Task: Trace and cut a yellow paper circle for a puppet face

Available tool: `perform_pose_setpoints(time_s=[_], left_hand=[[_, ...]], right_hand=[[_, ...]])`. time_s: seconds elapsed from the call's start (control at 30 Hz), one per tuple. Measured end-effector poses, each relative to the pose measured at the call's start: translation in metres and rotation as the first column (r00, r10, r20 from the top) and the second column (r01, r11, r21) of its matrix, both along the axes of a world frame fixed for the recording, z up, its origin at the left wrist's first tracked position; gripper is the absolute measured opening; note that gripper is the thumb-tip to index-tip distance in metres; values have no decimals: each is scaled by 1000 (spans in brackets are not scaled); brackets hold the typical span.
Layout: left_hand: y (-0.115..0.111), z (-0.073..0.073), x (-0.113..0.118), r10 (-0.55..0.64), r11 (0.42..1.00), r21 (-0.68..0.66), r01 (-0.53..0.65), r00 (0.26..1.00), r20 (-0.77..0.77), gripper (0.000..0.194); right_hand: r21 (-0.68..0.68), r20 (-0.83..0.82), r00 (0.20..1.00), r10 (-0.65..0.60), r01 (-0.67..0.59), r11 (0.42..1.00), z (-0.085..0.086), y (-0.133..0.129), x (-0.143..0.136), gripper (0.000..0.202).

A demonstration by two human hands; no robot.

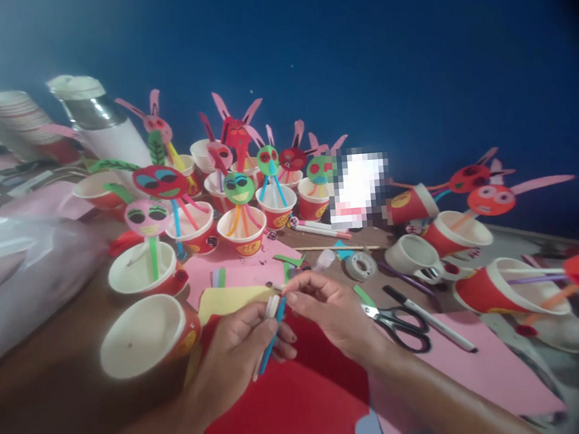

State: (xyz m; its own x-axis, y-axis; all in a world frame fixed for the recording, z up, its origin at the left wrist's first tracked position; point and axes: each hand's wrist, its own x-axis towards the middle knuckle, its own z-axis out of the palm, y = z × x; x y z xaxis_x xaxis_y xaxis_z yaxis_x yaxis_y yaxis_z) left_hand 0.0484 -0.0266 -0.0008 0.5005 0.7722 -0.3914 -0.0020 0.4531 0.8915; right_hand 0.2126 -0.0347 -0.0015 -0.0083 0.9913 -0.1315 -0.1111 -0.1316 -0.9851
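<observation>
My left hand [246,337] is closed around a blue straw [272,339], which slants up to the right. Along with it sits a small white piece [272,306], its kind unclear, and a pale tip shows below the fingers. My right hand [322,311] is closed in a pinch close to the upper end of the straw; a tiny dark and whitish bit shows by its fingertips, too small to name. Beneath both hands lies red paper [294,404], partly over a yellow sheet [226,301].
Scissors [401,325] and a black-and-white marker [430,319] lie to the right on pink paper [501,361]. A tape roll [361,265] sits behind my right hand. Paper cups [243,234] with straw-and-paper figures stand behind. An empty cup [146,338] tilts at left, near a plastic bag [29,284].
</observation>
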Motion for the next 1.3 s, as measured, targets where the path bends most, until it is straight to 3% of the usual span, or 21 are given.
perform_pose_setpoints(time_s=[0.17,0.33,0.6,0.73,0.8,0.87,0.93,1.17,1.3], left_hand=[[0,-3,2,33,989,-143,-22,997,77,14],[4,-2,4,111,960,-269,-73,985,131,13],[12,-5,0,176,948,-289,-132,976,129,17],[11,-6,0,149,948,-298,-115,984,96,19],[9,-5,1,133,954,-281,-107,988,77,18],[8,-2,3,116,962,-258,-93,991,74,19],[6,0,4,105,966,-244,-85,992,67,20],[1,1,5,21,986,-166,-22,1000,-10,21],[0,-2,4,-21,993,-115,18,1000,-21,20]], right_hand=[[70,76,996,-41,36,997,0,-2,-1,9],[138,276,960,-48,10,990,4,-6,0,8],[142,245,969,11,-47,989,19,-6,12,13],[230,508,859,-61,-68,971,25,-5,19,24],[234,638,767,-63,-115,965,27,-6,20,16],[216,707,706,-46,-154,964,28,-7,19,5],[201,725,688,-28,-172,964,29,-8,17,17],[231,680,733,-8,-204,951,27,-10,12,13],[169,555,831,48,-169,971,21,-9,12,9]])
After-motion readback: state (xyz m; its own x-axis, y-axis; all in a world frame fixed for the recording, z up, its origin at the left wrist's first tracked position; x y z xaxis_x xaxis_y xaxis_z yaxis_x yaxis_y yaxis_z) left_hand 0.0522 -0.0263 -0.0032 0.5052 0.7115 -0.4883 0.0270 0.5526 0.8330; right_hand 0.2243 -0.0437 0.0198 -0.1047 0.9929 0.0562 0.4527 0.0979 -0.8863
